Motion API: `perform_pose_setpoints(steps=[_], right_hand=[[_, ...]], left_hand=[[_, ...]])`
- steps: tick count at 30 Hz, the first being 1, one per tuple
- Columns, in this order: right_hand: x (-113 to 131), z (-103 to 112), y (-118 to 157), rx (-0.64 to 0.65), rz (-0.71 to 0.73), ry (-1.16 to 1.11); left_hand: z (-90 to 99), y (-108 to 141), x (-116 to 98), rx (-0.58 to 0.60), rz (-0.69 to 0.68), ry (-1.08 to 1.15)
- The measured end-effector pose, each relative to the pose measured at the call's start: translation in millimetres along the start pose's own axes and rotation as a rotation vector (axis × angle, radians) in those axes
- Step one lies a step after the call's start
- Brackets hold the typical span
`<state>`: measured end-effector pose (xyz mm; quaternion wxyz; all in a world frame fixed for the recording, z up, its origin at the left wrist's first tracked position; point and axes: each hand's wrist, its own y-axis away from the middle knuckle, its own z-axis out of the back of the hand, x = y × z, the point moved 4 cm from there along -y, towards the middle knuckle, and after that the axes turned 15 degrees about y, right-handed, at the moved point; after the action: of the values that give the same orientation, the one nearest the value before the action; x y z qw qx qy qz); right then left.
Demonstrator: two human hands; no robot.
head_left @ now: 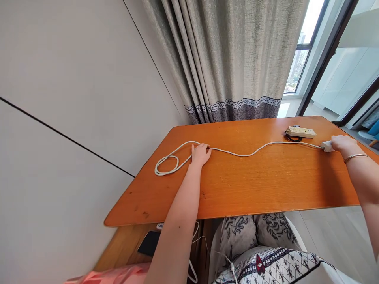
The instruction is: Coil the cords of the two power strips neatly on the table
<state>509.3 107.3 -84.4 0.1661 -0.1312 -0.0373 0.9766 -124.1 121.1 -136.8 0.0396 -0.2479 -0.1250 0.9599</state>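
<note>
A long white power cord (241, 155) stretches across the orange wooden table (260, 185). It ends on the left in a loose coil (161, 172) of several loops. My left hand (201, 154) is down on the cord just right of the coil, its fingers curled over it. At the table's right side my right hand (343, 143) grips a white block (327, 146) at the cord's other end. My fingers cover most of the block, so its full shape is hidden.
A cream power strip (301, 131) with a black cord (292, 138) lies near the back right edge. A grey curtain (237, 59) hangs behind the table, and a white wall (74, 79) rises at left. Below the front edge are a dark phone-like slab (149, 243) and thin white cables (204, 238).
</note>
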Motion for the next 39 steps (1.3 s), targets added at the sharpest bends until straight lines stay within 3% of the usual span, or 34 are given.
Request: perform_pose_setpoints(steps=[3, 10, 15, 19, 24, 29, 32, 34, 37, 39], right_hand=[[28, 10, -6, 0.059, 0.031, 0.017], [112, 21, -29, -0.003, 0.236, 0.006], [130, 10, -49, 0.028, 0.258, 0.076], [137, 16, -47, 0.057, 0.261, 0.058], [166, 51, -35, -0.031, 0.293, -0.118], [217, 121, 5, -0.348, 0.599, -0.758], [228, 164, 45, -0.442, 0.739, -1.075], [226, 186, 72, -0.480, 0.782, -1.176], [217, 205, 108, -0.500, 0.810, -1.248], [216, 208, 127, -0.477, 0.829, -1.278]], left_hand=[[-1.5, 1, -8, -0.035, -0.072, 0.044], [-12.2, 2, -27, 0.000, -0.232, 0.097], [-14.2, 1, -28, -0.024, -0.273, 0.150], [-14.2, 2, -35, -0.048, -0.314, 0.190], [-15.0, 7, -62, -0.035, -0.410, 0.318], [-22.0, 32, -101, 0.036, -0.550, 0.539], [-31.5, 52, -126, 0.166, -0.615, 0.682], [-40.1, 64, -139, 0.341, -0.571, 0.837], [-50.3, 76, -154, 0.636, -0.420, 1.154], [-52.6, 82, -163, 0.765, -0.347, 1.324]])
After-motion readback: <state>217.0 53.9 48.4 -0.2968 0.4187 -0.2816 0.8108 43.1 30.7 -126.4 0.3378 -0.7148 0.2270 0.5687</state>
